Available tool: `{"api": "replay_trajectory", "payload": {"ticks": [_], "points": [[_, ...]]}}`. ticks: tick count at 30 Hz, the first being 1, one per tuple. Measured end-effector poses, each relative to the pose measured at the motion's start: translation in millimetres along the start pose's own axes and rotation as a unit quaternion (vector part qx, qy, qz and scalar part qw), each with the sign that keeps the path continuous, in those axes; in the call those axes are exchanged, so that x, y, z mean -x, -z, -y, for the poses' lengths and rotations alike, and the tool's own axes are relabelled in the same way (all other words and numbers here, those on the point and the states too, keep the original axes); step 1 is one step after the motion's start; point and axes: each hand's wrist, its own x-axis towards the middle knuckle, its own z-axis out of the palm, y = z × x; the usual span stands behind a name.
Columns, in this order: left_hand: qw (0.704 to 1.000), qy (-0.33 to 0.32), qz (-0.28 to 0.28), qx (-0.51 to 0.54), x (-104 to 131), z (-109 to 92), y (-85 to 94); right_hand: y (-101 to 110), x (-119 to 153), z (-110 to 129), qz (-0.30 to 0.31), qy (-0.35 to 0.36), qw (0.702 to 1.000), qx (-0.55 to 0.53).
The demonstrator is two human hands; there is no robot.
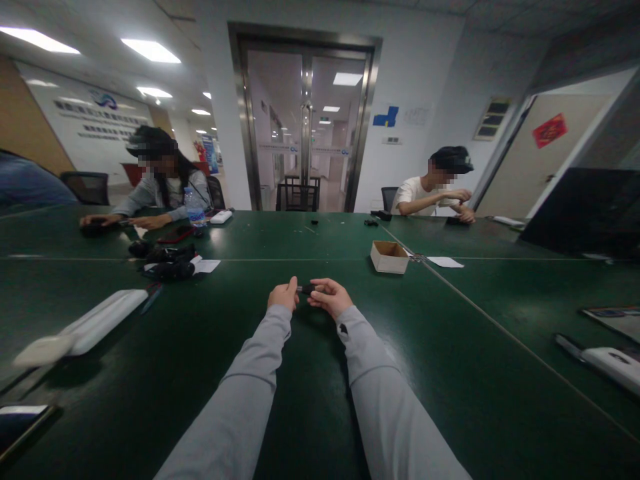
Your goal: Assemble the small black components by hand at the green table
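Out over the green table (310, 240), both my hands meet at a small black piece with a shiny grey end (308, 289). It is too small to tell its kind. My left hand (283, 296) is closed, thumb up, pinching the grey end on the left. The black end lies between the thumb and fingers of my right hand (332, 297), which are curled round it. The fingertips cover part of the piece. Beyond my right hand stands an open cardboard box (389, 259), its inside mostly hidden by the near wall.
At left lie a long white device (107, 320), a phone (23, 427) and black gear (170, 263) on paper. A water bottle (195, 208) stands farther back. Two people (165, 180) sit across the table, handling dark items. At right are another white device (613, 367) and a paper sheet (445, 262).
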Motion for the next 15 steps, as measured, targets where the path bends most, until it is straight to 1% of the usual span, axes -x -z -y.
{"api": "replay_trajectory", "payload": {"ticks": [4, 7, 11, 15], "points": [[1.0, -0.018, -0.007, 0.004, 4.5, -0.5, -1.7, 1.3, -1.9, -1.2, -0.011, -0.011, 1.0, -0.004], [0.999, -0.04, -0.009, 0.022, 3.7, 1.9, -4.4, 1.6, -3.0, -2.4, -0.03, -0.014, 0.999, -0.01], [0.994, -0.06, 0.005, 0.087, -0.9, 7.6, -8.4, 1.0, -3.3, -2.8, -0.056, -0.019, 0.998, -0.015], [0.984, -0.089, 0.026, 0.155, -3.6, 10.4, -9.6, 0.7, -3.7, -2.0, -0.077, -0.02, 0.997, -0.022]]}}
